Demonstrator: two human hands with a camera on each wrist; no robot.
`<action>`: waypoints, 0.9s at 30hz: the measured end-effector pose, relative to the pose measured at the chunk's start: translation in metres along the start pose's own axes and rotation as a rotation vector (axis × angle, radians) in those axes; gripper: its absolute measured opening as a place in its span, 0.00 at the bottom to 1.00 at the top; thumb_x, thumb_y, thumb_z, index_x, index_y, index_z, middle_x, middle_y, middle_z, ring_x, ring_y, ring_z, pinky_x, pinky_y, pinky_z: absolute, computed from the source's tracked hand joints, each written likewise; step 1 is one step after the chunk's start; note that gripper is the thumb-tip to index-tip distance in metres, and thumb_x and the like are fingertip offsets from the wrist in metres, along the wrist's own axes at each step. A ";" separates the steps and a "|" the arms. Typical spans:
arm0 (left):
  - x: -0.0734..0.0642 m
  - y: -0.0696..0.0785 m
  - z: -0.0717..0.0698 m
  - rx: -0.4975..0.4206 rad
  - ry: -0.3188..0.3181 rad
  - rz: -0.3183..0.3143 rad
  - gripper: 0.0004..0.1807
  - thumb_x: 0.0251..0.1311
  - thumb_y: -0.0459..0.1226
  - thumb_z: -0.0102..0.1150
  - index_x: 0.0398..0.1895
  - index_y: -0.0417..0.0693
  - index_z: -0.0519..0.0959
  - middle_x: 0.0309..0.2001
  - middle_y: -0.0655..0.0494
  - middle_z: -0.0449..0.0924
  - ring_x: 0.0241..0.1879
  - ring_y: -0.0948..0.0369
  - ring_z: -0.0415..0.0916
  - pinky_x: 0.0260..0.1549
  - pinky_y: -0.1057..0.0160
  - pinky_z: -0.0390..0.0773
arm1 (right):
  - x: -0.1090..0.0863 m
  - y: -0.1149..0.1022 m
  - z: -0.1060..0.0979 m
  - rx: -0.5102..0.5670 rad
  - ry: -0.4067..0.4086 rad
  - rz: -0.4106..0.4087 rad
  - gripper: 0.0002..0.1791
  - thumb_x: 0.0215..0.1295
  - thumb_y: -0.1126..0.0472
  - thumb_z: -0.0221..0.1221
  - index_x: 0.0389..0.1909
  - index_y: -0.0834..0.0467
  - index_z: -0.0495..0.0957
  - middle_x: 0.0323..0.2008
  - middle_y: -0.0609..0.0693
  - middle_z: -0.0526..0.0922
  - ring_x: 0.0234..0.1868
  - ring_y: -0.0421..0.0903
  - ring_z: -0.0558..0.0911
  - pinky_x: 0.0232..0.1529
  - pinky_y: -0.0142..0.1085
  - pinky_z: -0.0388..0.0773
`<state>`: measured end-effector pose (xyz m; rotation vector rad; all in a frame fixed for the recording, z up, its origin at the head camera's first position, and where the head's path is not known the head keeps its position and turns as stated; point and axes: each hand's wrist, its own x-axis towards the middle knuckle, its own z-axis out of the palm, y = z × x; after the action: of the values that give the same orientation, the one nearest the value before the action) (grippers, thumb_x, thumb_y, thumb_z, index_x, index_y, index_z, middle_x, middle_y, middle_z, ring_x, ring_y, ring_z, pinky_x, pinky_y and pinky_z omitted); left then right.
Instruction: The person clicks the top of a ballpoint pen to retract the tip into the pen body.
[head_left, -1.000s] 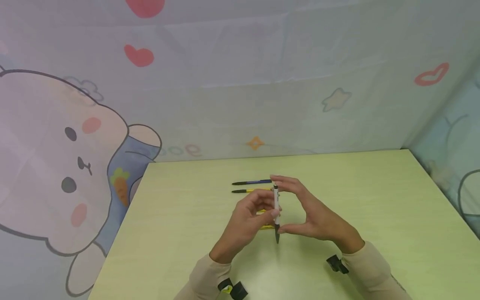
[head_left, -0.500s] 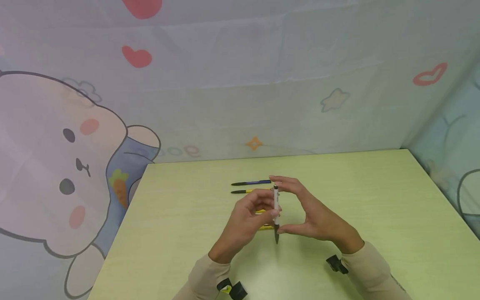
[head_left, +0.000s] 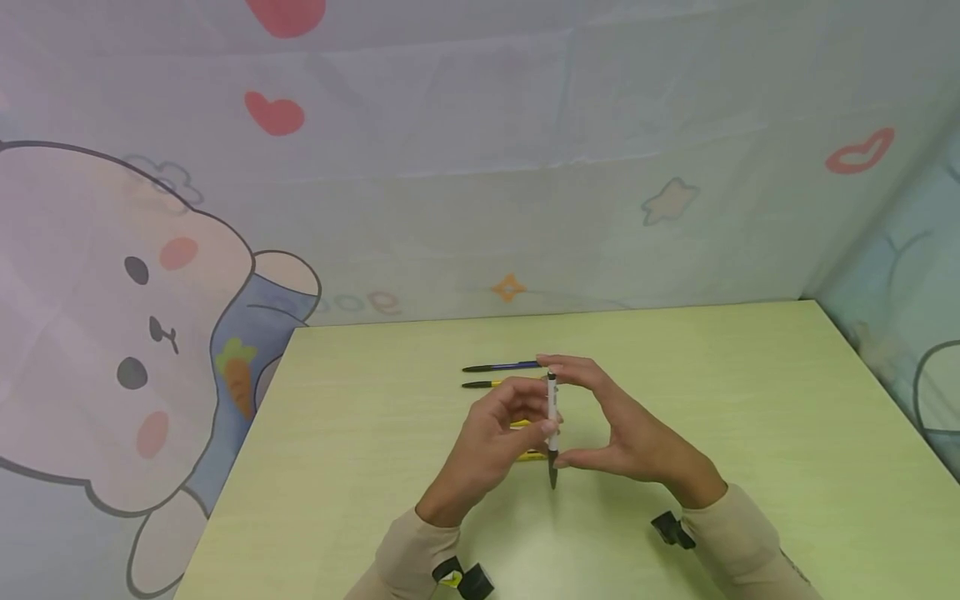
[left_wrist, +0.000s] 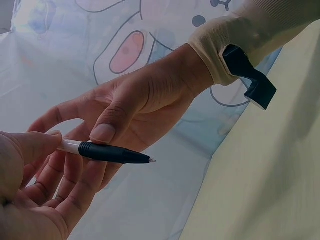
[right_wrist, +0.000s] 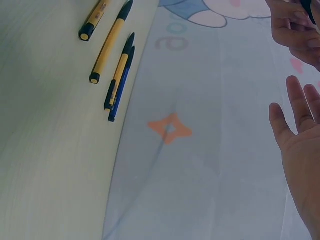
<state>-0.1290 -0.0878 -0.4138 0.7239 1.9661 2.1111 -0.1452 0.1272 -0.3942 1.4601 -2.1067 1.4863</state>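
My left hand (head_left: 498, 433) pinches a white pen (head_left: 553, 408) between thumb and fingers, partway along its white barrel. In the head view the pen stands upright, its dark grip and tip toward me. The left wrist view shows the black grip (left_wrist: 112, 153) and small metal point. My right hand (head_left: 637, 429) forms a wide C beside it. Its thumb tip comes right at the dark grip, and its upper fingertips are by the other end. In the right wrist view, the right-hand fingers (right_wrist: 300, 107) extend fairly straight. The left fingers (right_wrist: 292, 27) hold the pen above them.
On the pale yellow table (head_left: 360, 450), behind and below my hands, lie a blue pen (head_left: 501, 366) and several yellow pens, partly hidden by the left hand. A yellow pen (right_wrist: 109, 47) shows clearly in the right wrist view. A printed cloth (head_left: 465, 208) hangs behind the table's far edge.
Both hands and the white pen hold almost still. The head view has shifted very slightly.
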 end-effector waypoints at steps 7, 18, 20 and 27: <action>0.000 -0.001 -0.001 -0.002 0.001 -0.003 0.19 0.69 0.31 0.61 0.61 0.45 0.74 0.47 0.39 0.80 0.45 0.57 0.82 0.38 0.58 0.87 | 0.000 0.001 0.001 0.008 -0.001 0.006 0.53 0.43 0.74 0.78 0.71 0.68 0.58 0.71 0.66 0.63 0.71 0.51 0.68 0.72 0.33 0.63; 0.001 0.000 -0.001 -0.014 -0.005 -0.052 0.20 0.68 0.31 0.62 0.62 0.47 0.75 0.47 0.40 0.81 0.43 0.56 0.82 0.38 0.58 0.87 | 0.000 0.002 -0.003 -0.017 -0.017 -0.012 0.57 0.41 0.74 0.79 0.71 0.75 0.54 0.71 0.70 0.60 0.74 0.55 0.63 0.73 0.36 0.65; 0.001 0.000 -0.001 -0.018 -0.001 -0.053 0.20 0.68 0.31 0.62 0.62 0.47 0.75 0.47 0.40 0.81 0.43 0.56 0.82 0.38 0.58 0.87 | -0.001 0.002 -0.004 -0.018 -0.018 -0.019 0.58 0.41 0.74 0.79 0.71 0.75 0.53 0.71 0.70 0.60 0.74 0.53 0.63 0.73 0.35 0.64; 0.002 0.001 -0.004 -0.011 0.008 -0.041 0.20 0.68 0.30 0.62 0.62 0.44 0.74 0.47 0.41 0.81 0.44 0.56 0.83 0.38 0.57 0.87 | -0.004 0.009 -0.002 -0.025 -0.013 -0.010 0.60 0.41 0.72 0.79 0.73 0.73 0.53 0.72 0.68 0.60 0.72 0.47 0.67 0.73 0.33 0.62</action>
<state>-0.1322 -0.0909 -0.4121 0.6688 1.9546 2.1033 -0.1511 0.1317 -0.4010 1.4734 -2.1139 1.4456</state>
